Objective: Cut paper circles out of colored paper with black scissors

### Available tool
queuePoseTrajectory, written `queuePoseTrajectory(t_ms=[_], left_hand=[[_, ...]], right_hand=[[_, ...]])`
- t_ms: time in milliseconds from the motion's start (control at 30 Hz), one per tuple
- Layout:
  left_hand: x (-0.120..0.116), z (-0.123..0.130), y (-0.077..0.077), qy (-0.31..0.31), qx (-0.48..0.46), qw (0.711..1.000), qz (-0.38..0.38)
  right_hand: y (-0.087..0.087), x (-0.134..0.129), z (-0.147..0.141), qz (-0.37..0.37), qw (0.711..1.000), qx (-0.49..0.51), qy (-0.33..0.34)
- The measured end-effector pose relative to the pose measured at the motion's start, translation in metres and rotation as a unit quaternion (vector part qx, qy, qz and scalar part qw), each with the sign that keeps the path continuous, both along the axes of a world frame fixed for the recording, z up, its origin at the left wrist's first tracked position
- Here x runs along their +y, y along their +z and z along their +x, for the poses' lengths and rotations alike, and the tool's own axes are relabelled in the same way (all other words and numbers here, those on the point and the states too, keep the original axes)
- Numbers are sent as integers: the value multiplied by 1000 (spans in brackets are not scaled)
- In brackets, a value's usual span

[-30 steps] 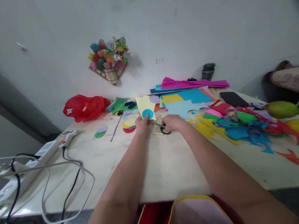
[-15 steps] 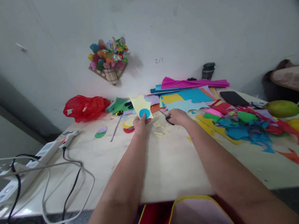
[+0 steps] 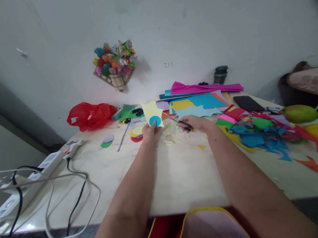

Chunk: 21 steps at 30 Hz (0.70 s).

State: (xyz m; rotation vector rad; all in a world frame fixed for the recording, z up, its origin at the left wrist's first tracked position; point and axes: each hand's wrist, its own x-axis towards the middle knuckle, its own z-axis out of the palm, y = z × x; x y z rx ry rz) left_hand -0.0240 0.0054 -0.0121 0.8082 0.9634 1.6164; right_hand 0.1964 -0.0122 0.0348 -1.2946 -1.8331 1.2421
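Note:
My left hand pinches a pale yellow sheet of paper with a blue paper circle lying flat against it, the thumb pressed on the circle. My right hand grips a pair of scissors by the black handles. Their blades point left, with the tips by the right edge of the yellow sheet. Pale paper scraps lie on the table below, between the hands. Beside my left hand are yellow and red paper circles.
Coloured paper sheets lie at the back. Blue and red scraps, a black phone-like slab and a green mango-like fruit are on the right. A red plastic bag and a power strip with cables stand left.
My right hand has turned and shifted slightly right; the scissors' blades now show more clearly, reaching the yellow sheet's edge. My left hand, with paper and circle, has moved slightly right.

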Motion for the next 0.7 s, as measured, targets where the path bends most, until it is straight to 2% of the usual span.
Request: queuePoseTrajectory(t_ms=[233, 700], left_hand=[[-3, 1, 1, -75, 33, 997, 5], [-6, 3, 1, -117, 55, 991, 16]], right_hand=[[3, -5, -5, -5, 1000, -17, 19], [7, -11, -17, 9, 1000, -5, 8]])
